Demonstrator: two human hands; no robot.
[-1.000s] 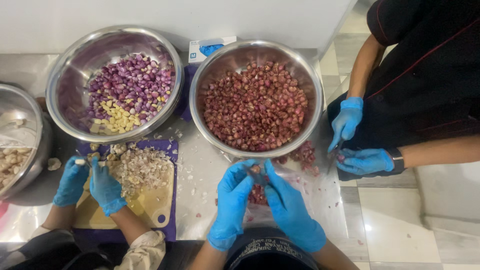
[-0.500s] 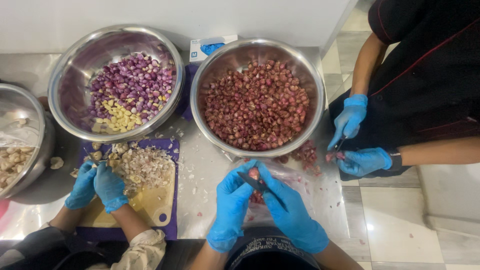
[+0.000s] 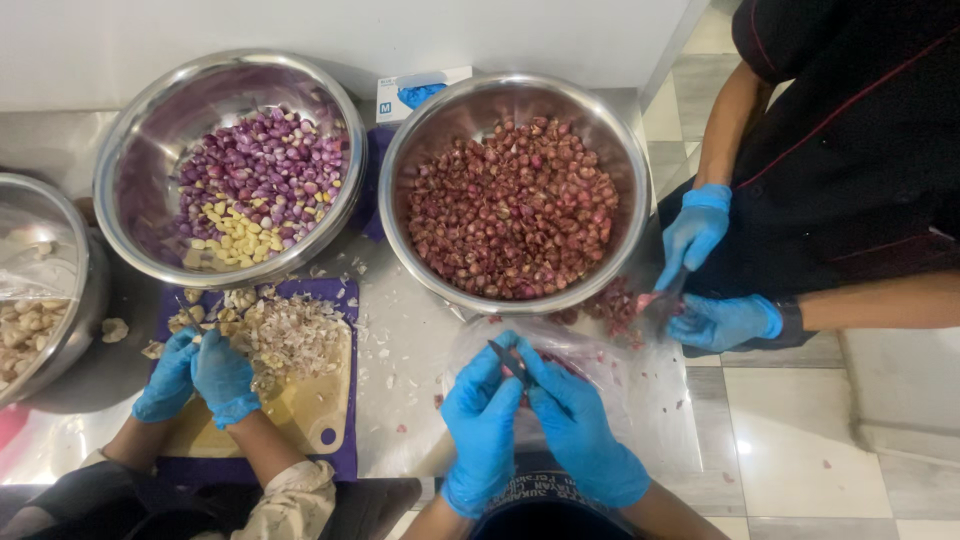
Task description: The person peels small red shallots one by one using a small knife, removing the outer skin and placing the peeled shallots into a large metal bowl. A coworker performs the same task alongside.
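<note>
Head view: my left hand and right hand were together, pinching a shallot beside a small knife; I judged shallow cuts safest.

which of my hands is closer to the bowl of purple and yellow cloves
Left. The left hand sits below and right of that bowl, on the nearer side; the right hand is further right still, past the knife that both hands meet around.

Left hand, right hand (blue-gloved) gripping small knife.
</note>
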